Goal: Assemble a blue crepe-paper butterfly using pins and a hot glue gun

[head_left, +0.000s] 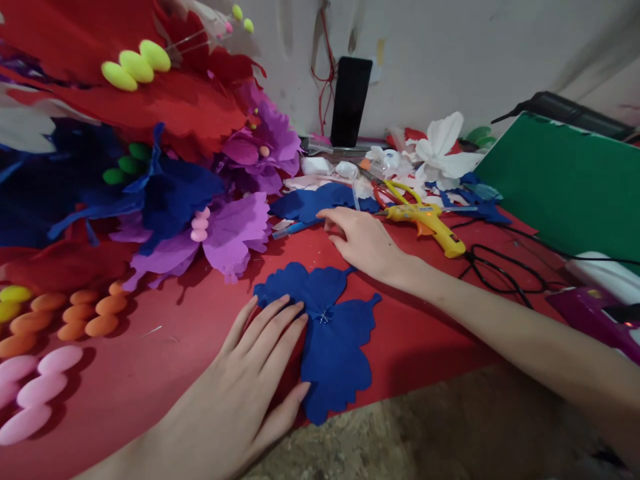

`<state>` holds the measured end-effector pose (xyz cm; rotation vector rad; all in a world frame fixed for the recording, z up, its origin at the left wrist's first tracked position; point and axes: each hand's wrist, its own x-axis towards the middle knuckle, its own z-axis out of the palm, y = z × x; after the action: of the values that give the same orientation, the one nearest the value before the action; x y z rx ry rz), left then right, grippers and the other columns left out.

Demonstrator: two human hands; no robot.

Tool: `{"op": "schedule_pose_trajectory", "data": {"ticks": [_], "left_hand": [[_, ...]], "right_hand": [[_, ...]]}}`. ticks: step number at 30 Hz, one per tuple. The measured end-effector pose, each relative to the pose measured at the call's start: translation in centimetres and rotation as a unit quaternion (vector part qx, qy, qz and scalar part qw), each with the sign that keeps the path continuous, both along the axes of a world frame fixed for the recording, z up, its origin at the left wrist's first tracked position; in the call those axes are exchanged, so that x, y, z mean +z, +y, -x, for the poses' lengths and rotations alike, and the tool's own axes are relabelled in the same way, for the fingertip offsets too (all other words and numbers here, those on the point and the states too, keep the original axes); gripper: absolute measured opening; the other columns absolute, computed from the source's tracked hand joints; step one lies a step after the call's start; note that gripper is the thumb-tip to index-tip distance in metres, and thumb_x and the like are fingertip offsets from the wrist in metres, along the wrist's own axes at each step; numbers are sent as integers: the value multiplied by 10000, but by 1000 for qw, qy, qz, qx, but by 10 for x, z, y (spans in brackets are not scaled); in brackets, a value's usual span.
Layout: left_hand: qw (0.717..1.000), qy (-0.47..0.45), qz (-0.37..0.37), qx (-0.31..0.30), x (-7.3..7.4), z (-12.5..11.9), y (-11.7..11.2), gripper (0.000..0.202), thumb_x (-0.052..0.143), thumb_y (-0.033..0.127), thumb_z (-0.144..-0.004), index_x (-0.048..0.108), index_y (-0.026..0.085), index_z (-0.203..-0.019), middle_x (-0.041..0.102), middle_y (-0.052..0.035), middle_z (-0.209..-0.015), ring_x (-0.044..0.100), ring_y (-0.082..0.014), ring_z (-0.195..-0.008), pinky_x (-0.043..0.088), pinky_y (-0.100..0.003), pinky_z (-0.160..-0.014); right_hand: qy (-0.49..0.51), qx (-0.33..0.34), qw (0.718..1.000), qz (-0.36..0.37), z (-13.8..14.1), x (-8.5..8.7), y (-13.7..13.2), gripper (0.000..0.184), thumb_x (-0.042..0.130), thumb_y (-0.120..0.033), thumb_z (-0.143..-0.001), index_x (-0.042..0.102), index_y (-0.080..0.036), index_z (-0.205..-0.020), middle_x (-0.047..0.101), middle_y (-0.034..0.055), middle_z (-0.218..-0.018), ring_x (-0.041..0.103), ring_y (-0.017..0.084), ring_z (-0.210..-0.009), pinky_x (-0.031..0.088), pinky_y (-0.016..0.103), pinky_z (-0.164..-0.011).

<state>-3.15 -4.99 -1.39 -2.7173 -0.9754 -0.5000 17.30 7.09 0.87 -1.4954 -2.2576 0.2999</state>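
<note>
A dark blue butterfly-shaped cutout point(337, 353) with scalloped wings lies flat near the front edge of the red work surface. Silvery strands cross at its middle. My left hand point(250, 367) rests over its left wing, fingers stretched out and slightly spread. Beyond the cutout, my right hand point(365, 243) reaches across from the right. Its index finger points left and the thumb sits a little apart, with nothing visible between them. Those fingertips are beside another blue cutout piece point(317, 200) and a blue stick-like tool point(293, 229).
A yellow glue gun point(425, 220) with a black cord lies behind my right forearm, near scissors point(395, 192). Purple, red and blue butterflies crowd the left, above orange and pink oval beads point(43, 390). A green board point(565, 180) leans at right; a phone point(351, 100) stands against the wall.
</note>
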Motion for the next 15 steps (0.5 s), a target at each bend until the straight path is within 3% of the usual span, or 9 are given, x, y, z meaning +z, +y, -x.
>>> {"op": "schedule_pose_trajectory", "data": {"ticks": [3,7,15], "left_hand": [[1000,-2,-6,1,-1,2,-1,441,378,307,-926,543,52,-1246,636,-167,-1250,571,-270,-1186,420,-426,-1054],[1000,5,10,8,-2,4,-2,438,371,304,-933,539,55,-1252,630,-173,-1263,567,-275,-1197,440,-436,-1039],[1000,-1,13,1,-1,-1,0,413,359,288,-941,520,25,-1215,639,-206,-1209,585,-308,-1161,489,-474,-976]], "right_hand": [[-13,0,999,34,-5,4,-9,275,496,-109,-816,683,-177,-1005,673,66,-1042,591,183,-945,409,295,-750],[-20,-6,993,114,-12,8,-18,122,573,-172,-778,685,-162,-827,680,56,-847,588,163,-776,397,284,-660],[42,13,967,252,-13,8,-19,98,657,-214,-726,618,-154,-658,596,4,-643,496,94,-586,357,247,-572]]}}
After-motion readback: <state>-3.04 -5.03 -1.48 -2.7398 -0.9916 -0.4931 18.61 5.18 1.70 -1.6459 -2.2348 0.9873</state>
